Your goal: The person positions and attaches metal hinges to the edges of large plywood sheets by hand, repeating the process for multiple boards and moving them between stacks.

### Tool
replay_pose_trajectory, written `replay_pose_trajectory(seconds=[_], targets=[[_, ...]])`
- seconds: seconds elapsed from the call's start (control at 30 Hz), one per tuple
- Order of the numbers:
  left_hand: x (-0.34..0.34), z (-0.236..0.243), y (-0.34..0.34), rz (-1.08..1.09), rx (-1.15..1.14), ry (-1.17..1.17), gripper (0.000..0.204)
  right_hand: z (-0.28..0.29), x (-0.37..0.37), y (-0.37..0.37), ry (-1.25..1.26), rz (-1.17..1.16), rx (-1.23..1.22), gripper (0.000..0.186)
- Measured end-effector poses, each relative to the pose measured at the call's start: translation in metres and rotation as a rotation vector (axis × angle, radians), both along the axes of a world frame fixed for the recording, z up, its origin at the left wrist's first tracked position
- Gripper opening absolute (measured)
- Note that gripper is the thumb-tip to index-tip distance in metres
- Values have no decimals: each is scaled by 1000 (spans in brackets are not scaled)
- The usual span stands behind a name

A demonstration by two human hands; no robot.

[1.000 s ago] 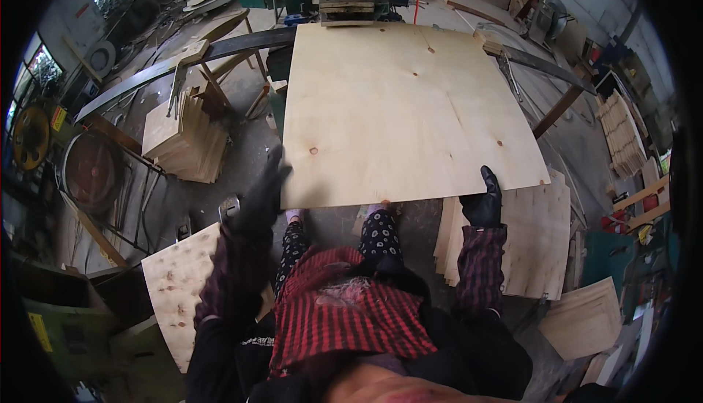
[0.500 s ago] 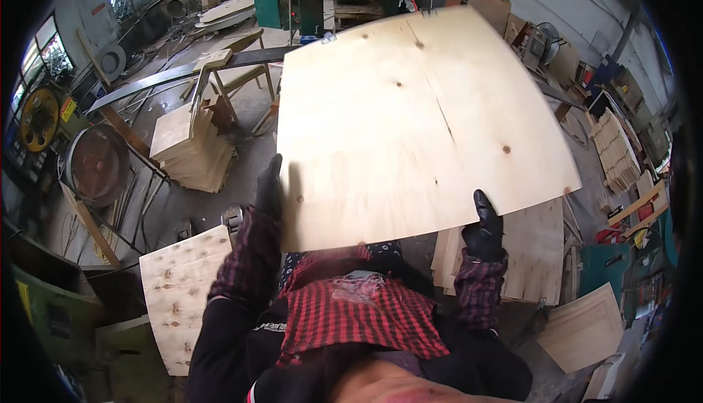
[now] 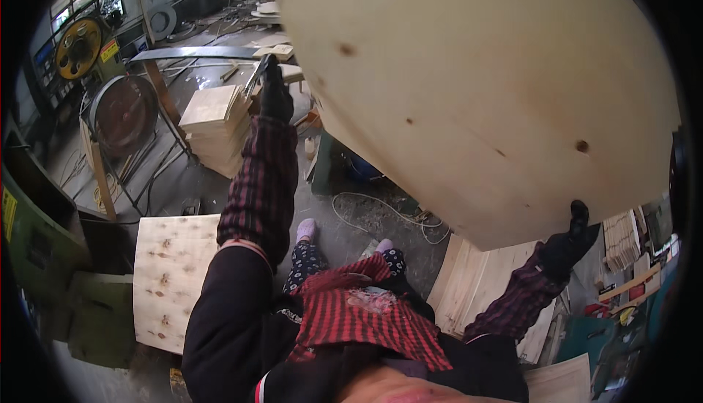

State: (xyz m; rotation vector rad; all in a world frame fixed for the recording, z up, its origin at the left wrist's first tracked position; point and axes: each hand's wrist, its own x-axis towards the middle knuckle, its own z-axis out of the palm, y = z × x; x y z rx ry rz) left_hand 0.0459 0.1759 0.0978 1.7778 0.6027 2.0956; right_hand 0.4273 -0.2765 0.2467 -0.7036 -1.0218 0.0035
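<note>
Plywood fills most of the view: a large pale sheet (image 3: 483, 88) is up in the air, tilted, its lower edge running from upper left down to lower right. The left hand (image 3: 276, 95), in a black glove, is at the sheet's far left edge with the arm stretched out; its grip looks closed on that edge, though the fingers are partly hidden behind the panel. The right hand (image 3: 567, 245), also gloved in black, holds the lower right corner from beneath, fingers curled up around the edge.

As a judgement, the lift is done and the sheet is fully clear of any support; carrying or turning it and setting it down somewhere is what remains.

Room is tight. Below the sheet's low edge lie a green machine base (image 3: 329, 165), a loose cable (image 3: 381, 209) on the concrete floor (image 3: 183, 183), and a stack of boards (image 3: 476, 293) just beside the person's right leg. To the left stand a pile of small boards (image 3: 212, 128), a round rusty wheel (image 3: 121, 113) and a knotty panel (image 3: 172, 278) lying flat. The freest floor is the strip straight ahead of the feet. The raised sheet blocks the view forward and right, so its far corners could catch on something unseen.
</note>
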Motion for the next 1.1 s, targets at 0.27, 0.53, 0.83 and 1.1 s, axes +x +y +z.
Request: replay_pose_trajectory(seconds=[0.27,0.53,0.83,1.1], targets=[[51,-173,-141,-866,-1341,-786,80,90,-68,131,-659,-336,-479,40],[64,-254,-235,-1481,-1298,-904,79,46,-67,383,-1280,-663,-201,42],[51,-128,-280,-1048,-1649,-759,55,-115,-65,200,-1031,-449,-555,48],[54,-96,-282,-1117,-1661,-564,38,-207,53,-27,79,-472,-1102,41]])
